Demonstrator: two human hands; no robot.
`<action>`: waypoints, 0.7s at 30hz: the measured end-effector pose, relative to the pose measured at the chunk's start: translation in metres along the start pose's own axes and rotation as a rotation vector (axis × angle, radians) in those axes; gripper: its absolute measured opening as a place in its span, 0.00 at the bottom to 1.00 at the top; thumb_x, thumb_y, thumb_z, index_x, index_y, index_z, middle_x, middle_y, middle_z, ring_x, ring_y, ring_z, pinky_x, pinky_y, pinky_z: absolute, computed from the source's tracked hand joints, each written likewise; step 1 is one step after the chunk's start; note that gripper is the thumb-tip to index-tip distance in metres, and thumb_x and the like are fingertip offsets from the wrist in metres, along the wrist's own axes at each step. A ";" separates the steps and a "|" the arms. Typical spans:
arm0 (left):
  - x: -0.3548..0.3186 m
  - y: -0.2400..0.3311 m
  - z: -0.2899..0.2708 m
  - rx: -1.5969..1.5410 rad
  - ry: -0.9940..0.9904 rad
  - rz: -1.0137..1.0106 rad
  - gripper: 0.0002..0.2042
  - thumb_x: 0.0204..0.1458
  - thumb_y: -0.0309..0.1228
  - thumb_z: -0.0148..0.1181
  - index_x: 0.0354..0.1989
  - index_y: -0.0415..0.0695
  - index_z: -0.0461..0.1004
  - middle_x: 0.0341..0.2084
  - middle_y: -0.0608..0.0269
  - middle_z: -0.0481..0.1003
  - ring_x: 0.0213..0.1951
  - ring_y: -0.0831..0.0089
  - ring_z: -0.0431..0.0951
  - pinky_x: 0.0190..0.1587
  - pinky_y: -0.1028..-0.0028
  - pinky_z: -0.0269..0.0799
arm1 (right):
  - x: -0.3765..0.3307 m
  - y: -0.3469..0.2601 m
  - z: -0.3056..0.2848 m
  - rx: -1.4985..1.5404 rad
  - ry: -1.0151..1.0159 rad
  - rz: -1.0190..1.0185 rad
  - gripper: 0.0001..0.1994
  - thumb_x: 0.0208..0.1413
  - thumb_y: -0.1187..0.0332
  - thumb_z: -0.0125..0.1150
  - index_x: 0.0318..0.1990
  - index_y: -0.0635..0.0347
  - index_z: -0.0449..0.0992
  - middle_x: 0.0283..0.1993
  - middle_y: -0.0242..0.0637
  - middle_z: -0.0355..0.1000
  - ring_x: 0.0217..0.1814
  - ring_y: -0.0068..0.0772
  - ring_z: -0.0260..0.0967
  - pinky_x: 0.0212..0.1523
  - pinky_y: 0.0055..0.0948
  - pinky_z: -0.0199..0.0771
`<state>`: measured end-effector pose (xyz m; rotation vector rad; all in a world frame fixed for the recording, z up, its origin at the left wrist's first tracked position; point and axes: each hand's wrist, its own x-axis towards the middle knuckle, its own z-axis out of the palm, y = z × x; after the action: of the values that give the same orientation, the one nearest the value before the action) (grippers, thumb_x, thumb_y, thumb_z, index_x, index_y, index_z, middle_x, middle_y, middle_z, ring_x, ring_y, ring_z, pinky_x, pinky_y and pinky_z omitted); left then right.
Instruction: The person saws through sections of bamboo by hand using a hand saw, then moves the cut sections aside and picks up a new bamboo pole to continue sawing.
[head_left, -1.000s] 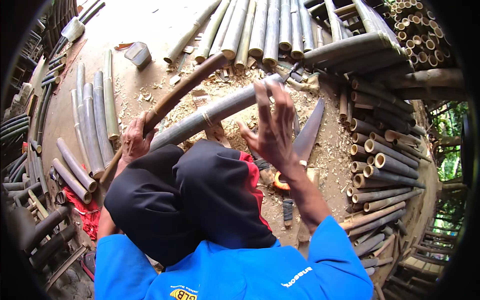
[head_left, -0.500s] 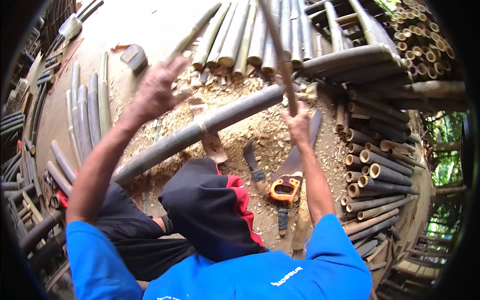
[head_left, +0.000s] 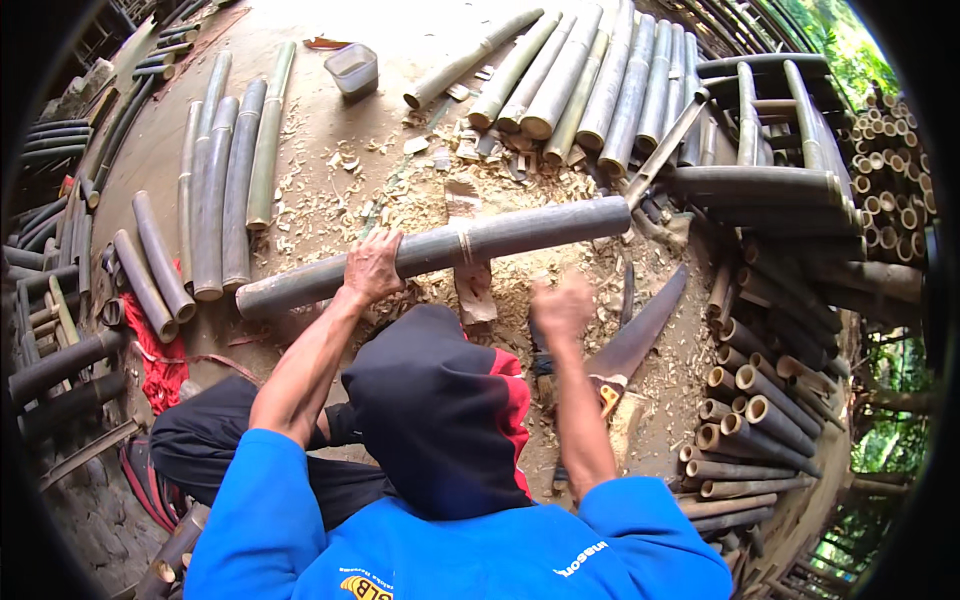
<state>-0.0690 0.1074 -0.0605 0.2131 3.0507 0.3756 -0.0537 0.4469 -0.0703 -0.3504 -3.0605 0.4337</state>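
Observation:
A dark bamboo pole [head_left: 530, 232] lies across a notched wooden block [head_left: 475, 295], with a pale ring near its middle. My left hand [head_left: 372, 266] is closed over its left part. My right hand [head_left: 562, 305] is curled in a fist, slightly blurred, just below the pole's right part. Directly under that fist is a dark knife [head_left: 541, 345] with a wrapped handle; whether the fingers grip it or anything else is hidden. Beside my right forearm lies a handsaw [head_left: 640, 335], its orange handle mostly covered by the arm.
Wood chips [head_left: 420, 205] cover the ground around the block. Bamboo poles [head_left: 560, 85] lie in a row at the far side, and cut tubes [head_left: 765, 415] are stacked at right. A bamboo bench [head_left: 760, 185], a plastic tub [head_left: 352, 70] and red cloth [head_left: 160, 360] stand or lie around.
My left hand has come down from the air onto the bamboo pole. My right hand has let go of the long thin strip and moved down and left. The view has shifted.

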 end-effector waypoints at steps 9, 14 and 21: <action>-0.010 -0.016 -0.033 -0.052 0.016 -0.002 0.32 0.33 0.33 0.73 0.53 0.48 0.71 0.47 0.57 0.78 0.52 0.55 0.79 0.57 0.54 0.73 | -0.046 -0.080 0.108 0.071 -0.332 -0.235 0.44 0.48 0.41 0.73 0.64 0.62 0.64 0.58 0.45 0.67 0.62 0.51 0.67 0.55 0.62 0.71; -0.009 -0.047 0.003 -0.095 -0.027 -0.032 0.32 0.32 0.32 0.74 0.52 0.46 0.72 0.44 0.49 0.79 0.50 0.48 0.80 0.53 0.53 0.76 | -0.089 -0.059 0.033 0.346 -0.064 -0.063 0.41 0.56 0.40 0.65 0.66 0.64 0.65 0.62 0.58 0.67 0.67 0.62 0.64 0.63 0.62 0.65; -0.011 -0.072 0.025 -0.074 0.135 -0.020 0.34 0.38 0.41 0.75 0.55 0.43 0.73 0.40 0.47 0.80 0.46 0.47 0.81 0.51 0.52 0.76 | -0.158 0.128 -0.038 0.087 0.035 0.858 0.27 0.58 0.53 0.64 0.57 0.66 0.73 0.54 0.61 0.76 0.55 0.65 0.76 0.54 0.57 0.74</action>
<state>-0.0658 0.0422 -0.1021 0.1598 3.1601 0.5217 0.1300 0.5411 -0.0690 -1.6346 -2.6793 0.5503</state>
